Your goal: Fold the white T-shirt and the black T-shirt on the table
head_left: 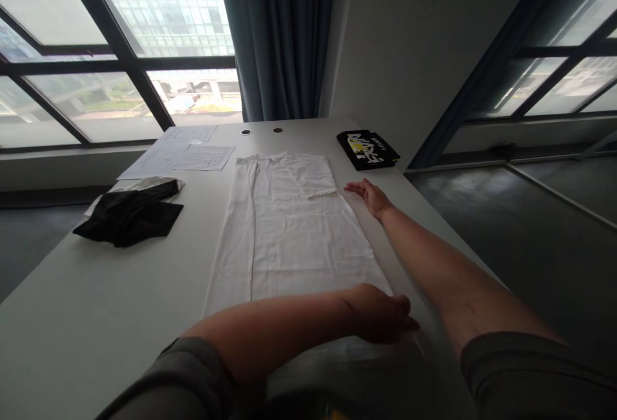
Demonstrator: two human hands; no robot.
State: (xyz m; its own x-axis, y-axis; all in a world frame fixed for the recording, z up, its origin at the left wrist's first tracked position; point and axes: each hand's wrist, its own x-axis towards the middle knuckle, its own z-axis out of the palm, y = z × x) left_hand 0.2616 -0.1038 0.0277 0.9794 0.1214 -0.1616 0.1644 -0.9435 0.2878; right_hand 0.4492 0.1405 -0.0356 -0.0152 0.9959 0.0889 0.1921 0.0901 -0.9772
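Note:
A white short-sleeved shirt (299, 234) lies spread lengthwise on the table. Its left side is folded inward in a long strip, and the right sleeve lies across the upper body. My left hand (385, 314) crosses over the lower part of the shirt to its near right corner, where the fingers are closed on the cloth. That hand is in shadow, so the fingertips are hard to see. Just beyond the shirt's right edge, close to the sleeve end, my right hand (371, 196) is open with its fingers stretched out to the left.
Folded black cloth with white and yellow print (367, 149) sits at the far right of the white table (159, 291). A crumpled black garment (130, 214) lies over white material on the left. Paper sheets (202, 157) rest farther back, near two round table holes.

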